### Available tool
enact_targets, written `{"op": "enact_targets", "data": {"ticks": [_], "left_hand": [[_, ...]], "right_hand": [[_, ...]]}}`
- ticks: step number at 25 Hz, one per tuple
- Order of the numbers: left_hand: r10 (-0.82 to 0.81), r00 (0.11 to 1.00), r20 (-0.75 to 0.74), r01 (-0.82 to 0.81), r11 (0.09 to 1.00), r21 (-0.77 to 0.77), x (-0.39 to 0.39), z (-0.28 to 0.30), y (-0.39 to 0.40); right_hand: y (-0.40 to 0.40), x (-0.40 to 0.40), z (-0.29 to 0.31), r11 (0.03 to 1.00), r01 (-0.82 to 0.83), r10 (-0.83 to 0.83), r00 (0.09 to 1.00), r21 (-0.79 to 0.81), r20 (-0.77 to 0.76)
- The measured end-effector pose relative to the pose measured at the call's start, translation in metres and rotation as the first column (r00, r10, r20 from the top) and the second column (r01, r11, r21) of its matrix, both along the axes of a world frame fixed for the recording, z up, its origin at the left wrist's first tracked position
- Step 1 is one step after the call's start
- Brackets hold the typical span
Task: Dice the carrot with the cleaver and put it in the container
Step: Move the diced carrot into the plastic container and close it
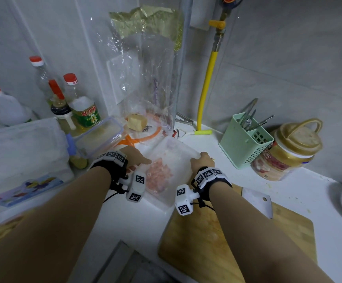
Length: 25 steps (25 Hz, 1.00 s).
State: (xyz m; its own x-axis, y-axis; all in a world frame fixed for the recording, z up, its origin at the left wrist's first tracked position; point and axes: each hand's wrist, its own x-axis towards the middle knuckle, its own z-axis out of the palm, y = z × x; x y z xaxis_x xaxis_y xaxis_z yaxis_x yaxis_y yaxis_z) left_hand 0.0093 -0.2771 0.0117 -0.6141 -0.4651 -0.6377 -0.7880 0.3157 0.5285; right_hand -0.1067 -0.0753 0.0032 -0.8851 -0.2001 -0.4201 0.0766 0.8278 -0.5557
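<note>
White counter (137, 221), tiled corner. Both hands, left hand (139, 160) and right hand (201, 160), grip container (172, 193) sides; diced carrot (158, 174) inside. Cleaver (257, 203) on cutting board (268, 242), counter's front right.

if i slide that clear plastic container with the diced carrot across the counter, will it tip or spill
Probably not: the clear rectangular plastic container looks low and wide, so it should slide flat. The diced orange carrot fills only part of it, so it is likely light. Its smooth walls may be slippery, though both hands are at its sides.

Head camera looks steeply down, close over the counter (145, 225).
</note>
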Motion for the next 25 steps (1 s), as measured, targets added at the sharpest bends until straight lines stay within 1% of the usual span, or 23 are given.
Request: {"op": "enact_targets", "data": {"ticks": [3,6,11,15,17,20,25], "left_hand": [[-0.104,0.995,-0.003,0.103,0.986,-0.132,-0.002,-0.005,-0.009],[-0.135,0.990,0.032,0.138,0.971,-0.193,-0.005,-0.003,-0.012],[-0.190,0.981,0.023,0.190,0.947,-0.261,-0.010,0.006,-0.004],[-0.215,0.977,0.001,0.207,0.940,-0.270,-0.012,0.007,-0.001],[-0.233,0.973,0.006,0.225,0.933,-0.279,-0.013,0.006,-0.002],[-0.222,0.975,-0.011,0.209,0.931,-0.299,-0.014,0.002,-0.006],[-0.238,0.970,0.055,0.244,0.926,-0.290,-0.016,0.005,-0.004]], "right_hand": [[-0.001,-0.004,-0.001,0.999,0.032,-0.033,0.999,-0.012,-0.007],[-0.002,-0.009,-0.003,0.998,0.068,-0.068,0.998,-0.013,-0.018],[-0.003,-0.021,-0.010,0.992,0.125,-0.126,0.992,-0.014,-0.033],[-0.001,-0.025,-0.012,0.984,0.175,-0.174,0.984,0.027,-0.043],[-0.001,-0.029,-0.008,0.984,0.177,-0.175,0.983,0.029,-0.064],[-0.003,-0.035,-0.006,0.985,0.171,-0.169,0.983,0.019,-0.072],[-0.005,-0.035,-0.009,0.990,0.131,-0.128,0.990,0.046,-0.057]]}}
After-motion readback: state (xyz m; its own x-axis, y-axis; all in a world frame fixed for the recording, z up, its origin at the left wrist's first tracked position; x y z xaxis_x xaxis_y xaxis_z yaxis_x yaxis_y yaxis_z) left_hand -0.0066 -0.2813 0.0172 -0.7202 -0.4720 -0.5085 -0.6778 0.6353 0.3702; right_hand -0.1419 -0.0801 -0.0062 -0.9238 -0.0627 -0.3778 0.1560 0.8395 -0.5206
